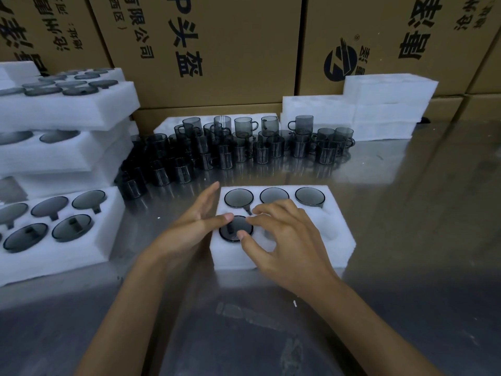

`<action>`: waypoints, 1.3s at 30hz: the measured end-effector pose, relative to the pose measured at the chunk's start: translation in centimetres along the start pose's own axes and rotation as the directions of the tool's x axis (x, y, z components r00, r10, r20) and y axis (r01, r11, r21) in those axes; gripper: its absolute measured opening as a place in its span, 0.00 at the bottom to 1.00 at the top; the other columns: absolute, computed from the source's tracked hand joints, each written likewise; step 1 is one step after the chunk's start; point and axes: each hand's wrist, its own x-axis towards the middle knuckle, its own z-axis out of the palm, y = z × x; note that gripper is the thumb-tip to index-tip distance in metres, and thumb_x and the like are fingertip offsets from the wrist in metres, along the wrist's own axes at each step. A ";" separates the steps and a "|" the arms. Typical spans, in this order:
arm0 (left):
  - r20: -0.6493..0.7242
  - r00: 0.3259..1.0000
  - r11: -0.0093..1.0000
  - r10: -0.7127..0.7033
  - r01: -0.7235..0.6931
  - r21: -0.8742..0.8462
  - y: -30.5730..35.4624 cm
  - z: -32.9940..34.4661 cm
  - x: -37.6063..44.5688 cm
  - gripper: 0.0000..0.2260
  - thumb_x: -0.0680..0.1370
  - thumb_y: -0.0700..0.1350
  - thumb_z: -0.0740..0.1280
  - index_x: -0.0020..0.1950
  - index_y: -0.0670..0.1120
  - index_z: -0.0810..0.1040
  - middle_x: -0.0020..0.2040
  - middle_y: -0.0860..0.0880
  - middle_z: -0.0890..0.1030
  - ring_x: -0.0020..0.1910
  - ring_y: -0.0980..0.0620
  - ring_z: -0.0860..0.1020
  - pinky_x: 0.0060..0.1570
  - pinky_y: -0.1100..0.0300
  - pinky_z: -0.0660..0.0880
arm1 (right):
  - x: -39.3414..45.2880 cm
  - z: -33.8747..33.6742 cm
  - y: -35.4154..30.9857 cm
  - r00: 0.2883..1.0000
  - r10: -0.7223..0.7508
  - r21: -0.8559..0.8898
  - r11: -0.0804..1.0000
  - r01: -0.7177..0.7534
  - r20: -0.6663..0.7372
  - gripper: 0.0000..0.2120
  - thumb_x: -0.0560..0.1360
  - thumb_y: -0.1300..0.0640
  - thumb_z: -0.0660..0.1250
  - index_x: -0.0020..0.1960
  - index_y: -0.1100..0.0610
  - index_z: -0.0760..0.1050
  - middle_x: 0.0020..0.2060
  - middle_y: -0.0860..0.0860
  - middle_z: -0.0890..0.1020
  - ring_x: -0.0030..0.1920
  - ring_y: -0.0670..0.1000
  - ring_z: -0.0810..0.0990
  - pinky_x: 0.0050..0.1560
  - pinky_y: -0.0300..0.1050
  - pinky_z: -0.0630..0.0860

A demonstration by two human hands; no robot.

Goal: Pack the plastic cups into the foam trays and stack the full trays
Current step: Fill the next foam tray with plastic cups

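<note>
Shiny grey counter [406,213] in front of a wall of brown cardboard boxes [230,50] with black print.

Near the middle, 1 white foam tray [339,248] with 6 holes. 3 dark see-through cups in the back row: back left cup [238,198], back middle cup [273,194], back right cup [310,196]. 1 more, the front left cup [235,229], sunk into the front left hole. Other 2 front holes partly hidden by the right hand.

Left hand [189,226] with fingers straight, thumb tip touching the rim of the front left cup. Right hand [282,240] over the tray, fingers curled, thumb and fingertips pinching the same cup's rim.

Behind the tray, a big bunch of loose cups [244,147], some stacked on others. At the left, a full tray [108,240] lying flat, and a pile of full trays [67,109] behind it. At the back right, stacked bare trays [385,109].
</note>
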 end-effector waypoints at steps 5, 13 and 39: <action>0.006 1.000 0.997 -0.027 0.027 -0.068 -0.4 -0.3 0.3 0.39 0.70 0.44 0.73 0.78 0.57 0.61 0.69 0.60 0.75 0.66 0.58 0.75 0.64 0.56 0.73 | -0.2 0.0 -0.1 1.000 0.012 0.004 1.000 -0.012 0.026 0.15 0.75 0.48 0.65 0.54 0.55 0.84 0.52 0.45 0.83 0.54 0.50 0.78 0.53 0.49 0.76; -0.267 0.964 0.997 0.008 -0.029 -0.073 -2.0 -0.8 1.6 0.13 0.81 0.48 0.66 0.65 0.54 0.77 0.59 0.49 0.83 0.57 0.50 0.82 0.57 0.54 0.76 | 0.6 -1.1 0.8 0.993 -0.051 -0.072 0.996 0.044 -0.108 0.13 0.78 0.49 0.63 0.55 0.52 0.83 0.50 0.45 0.84 0.52 0.50 0.78 0.55 0.49 0.70; -0.325 0.824 0.463 0.465 0.086 0.882 3.2 -7.3 18.7 0.02 0.78 0.37 0.67 0.49 0.41 0.78 0.57 0.41 0.75 0.55 0.39 0.74 0.55 0.51 0.71 | 2.3 -3.0 15.4 0.693 0.685 0.191 0.728 -0.658 -0.223 0.19 0.82 0.52 0.56 0.45 0.61 0.80 0.43 0.57 0.84 0.53 0.62 0.78 0.58 0.57 0.74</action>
